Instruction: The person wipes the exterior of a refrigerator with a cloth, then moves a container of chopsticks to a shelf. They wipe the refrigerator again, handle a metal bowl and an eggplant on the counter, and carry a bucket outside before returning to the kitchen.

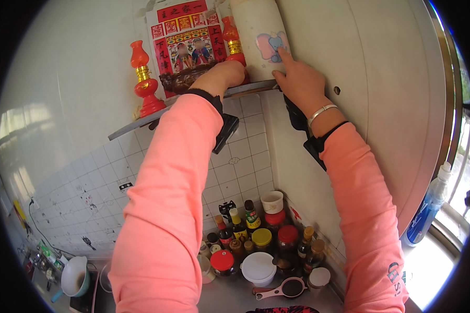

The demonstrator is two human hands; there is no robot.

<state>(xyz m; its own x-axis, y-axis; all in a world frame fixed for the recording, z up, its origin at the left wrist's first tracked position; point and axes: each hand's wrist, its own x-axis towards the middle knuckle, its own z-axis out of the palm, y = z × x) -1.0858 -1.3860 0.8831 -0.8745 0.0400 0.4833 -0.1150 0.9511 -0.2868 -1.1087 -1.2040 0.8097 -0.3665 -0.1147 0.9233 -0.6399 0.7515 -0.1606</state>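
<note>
Both my arms reach up to a narrow wall shelf (133,125). My left hand (229,73) is bent over the shelf, close to the base of the right-hand red oil-lamp-shaped ornament (231,35); its fingertips are hidden. Beside it a dark brown carved vessel (180,80) stands before a red paper print (190,43) bearing writing and two figures. With index finger and thumb spread, my right hand (303,80) touches a tall white cylinder (258,39) with an elephant picture. Its other fingers are out of sight. A matching red lamp ornament (145,82) occupies the shelf's left side.
Below, sauce bottles (239,227), lidded jars (222,262) and a white tub (258,269) crowd the counter corner. A small strainer (291,287) lies in front. To the left is a pot (75,276); a blue-labelled bottle (429,207) stands by the window at right.
</note>
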